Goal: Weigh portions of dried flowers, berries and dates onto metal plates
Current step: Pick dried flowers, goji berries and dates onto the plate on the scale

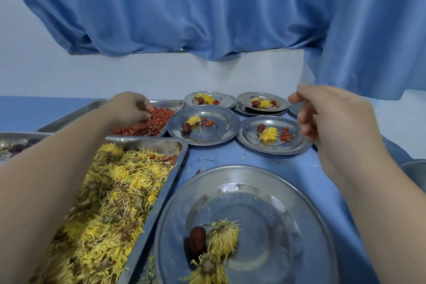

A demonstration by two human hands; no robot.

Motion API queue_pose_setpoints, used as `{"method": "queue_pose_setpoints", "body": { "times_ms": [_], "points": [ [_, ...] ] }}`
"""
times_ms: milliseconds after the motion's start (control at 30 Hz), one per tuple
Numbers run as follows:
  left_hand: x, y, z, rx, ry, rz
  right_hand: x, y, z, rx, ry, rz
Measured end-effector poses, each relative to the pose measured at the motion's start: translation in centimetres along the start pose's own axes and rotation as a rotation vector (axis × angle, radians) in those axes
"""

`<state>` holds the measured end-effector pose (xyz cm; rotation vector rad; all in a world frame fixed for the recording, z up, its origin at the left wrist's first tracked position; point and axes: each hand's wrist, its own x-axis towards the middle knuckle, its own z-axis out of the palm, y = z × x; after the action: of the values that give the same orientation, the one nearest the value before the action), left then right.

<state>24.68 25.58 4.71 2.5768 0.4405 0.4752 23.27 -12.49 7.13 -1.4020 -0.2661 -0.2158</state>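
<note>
Reaching my left hand (132, 108) into the far tray (170, 102), I am curling my fingers round a pinch of red berries (161, 120), my fingertips hidden among them. The near plate (299, 203), holding a date (197, 240) and yellow flowers (224, 237) but no berries, is lying toward me and rightward. My right hand (332, 122) is hovering loosely curled and blurred; I cannot tell whether it is holding anything.
</note>
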Motion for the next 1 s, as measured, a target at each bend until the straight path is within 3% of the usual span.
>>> {"method": "queue_pose_setpoints", "body": {
  "times_ms": [133, 300, 600, 767, 1000],
  "points": [
    [-3.6, 3.4, -1.2, -0.266, -0.111, 0.064, 0.1, -0.7, -0.5, 0.108, 0.062, 0.050],
    [-9.3, 8.9, -1.0, -0.410, -0.267, 0.197, -0.3, -1.4, -0.3, 0.170, 0.057, 0.059],
    [-15.4, 15.2, 2.3, -0.164, -0.638, 0.390, -0.8, -2.5, -0.1, 0.177, -0.003, 0.046],
    [-16.1, 15.8, 2.5, 0.021, -0.607, 0.471, -0.9, -2.9, 0.0, 0.173, -0.028, 0.029],
    [-16.4, 15.6, 3.0, -0.013, -0.528, 0.479, -1.0, -3.3, 0.0, 0.172, -0.030, 0.019]
  ]
}}
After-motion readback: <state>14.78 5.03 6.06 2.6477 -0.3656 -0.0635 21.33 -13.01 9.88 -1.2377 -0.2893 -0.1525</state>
